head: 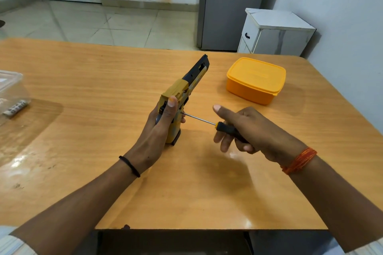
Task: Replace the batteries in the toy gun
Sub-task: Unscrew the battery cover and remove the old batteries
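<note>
Now the left hand (160,128) grips the toy gun (182,97) — right hand (244,128) holds the screwdriver (217,124), tip against it.

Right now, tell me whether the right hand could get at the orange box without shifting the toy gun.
Probably yes. The orange box sits lid-on, on bare table ahead of the right hand, with nothing between them. But that hand grips the screwdriver, so it would need to put it down first. The toy gun lies off to the left.
</note>
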